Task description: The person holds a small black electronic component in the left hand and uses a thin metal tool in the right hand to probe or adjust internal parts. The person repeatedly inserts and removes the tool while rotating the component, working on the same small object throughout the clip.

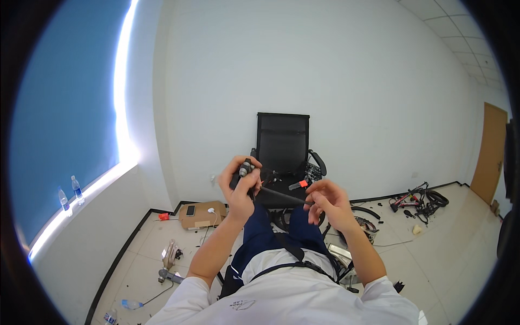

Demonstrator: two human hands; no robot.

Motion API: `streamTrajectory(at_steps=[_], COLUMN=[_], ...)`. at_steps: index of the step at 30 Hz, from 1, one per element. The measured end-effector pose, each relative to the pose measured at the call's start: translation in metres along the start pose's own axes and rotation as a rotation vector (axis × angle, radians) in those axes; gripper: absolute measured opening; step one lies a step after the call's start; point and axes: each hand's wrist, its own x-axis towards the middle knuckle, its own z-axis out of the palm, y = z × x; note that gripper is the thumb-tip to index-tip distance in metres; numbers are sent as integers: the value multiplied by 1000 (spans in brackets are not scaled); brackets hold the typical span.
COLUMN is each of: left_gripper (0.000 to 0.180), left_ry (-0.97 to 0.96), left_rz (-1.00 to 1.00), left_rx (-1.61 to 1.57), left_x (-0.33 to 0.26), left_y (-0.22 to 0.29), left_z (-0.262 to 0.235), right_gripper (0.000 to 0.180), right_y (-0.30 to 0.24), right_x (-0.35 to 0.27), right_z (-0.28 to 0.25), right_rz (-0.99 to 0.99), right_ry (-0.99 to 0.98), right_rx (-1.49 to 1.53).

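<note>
My left hand (236, 189) is raised in front of the chair, its fingers wrapped round a dark part with a silver round fitting (246, 168) at its top. Its exact kind I cannot make out. From beside that hand a thin dark rod (284, 196) slants across to my right hand (331, 207). There the thumb and fingers close on the rod's end. Behind both hands, the black office chair (283, 142) carries small loose parts and an orange-red item (303, 184) on its seat.
Along the left wall lies a cardboard piece (201, 218) with a phone (190, 210). Metal parts (169, 254) and a water bottle (131, 304) are on the floor. Bicycle parts (416, 201) lie by the right wall. Two bottles (76, 187) stand on the windowsill.
</note>
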Motion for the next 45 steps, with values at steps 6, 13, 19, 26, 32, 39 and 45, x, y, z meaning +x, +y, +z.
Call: streamTrajectory(at_steps=[6,13,19,26,32,39,45], left_gripper=[17,15,13,16,15,18,19], left_ry=[74,41,-18,26,1,-57,-36], left_rz=[-183,-104,193,-70,-216,-130,-188], left_rx=[-170,-62,182,-34,-187,-112,-108], left_x=[6,1,-5,-1,3,-1,2], left_y=[-1,4,-1,2,1,3,-1], left_z=[0,4,5,4,2,5,2], right_gripper=[12,13,18,20,18,24,19], right_y=[-10,7,0,0,-12,13,-1], right_x=[-3,-5,-1,-5,-13,3,-3], right_z=[1,11,5,1,5,-16,-1], right_rz=[-545,-319,55,-116,-125,105,14], right_ry=[98,204,57,-82,-9,-183,-67], right_rx=[-682,-316,319,260,-55,535,162])
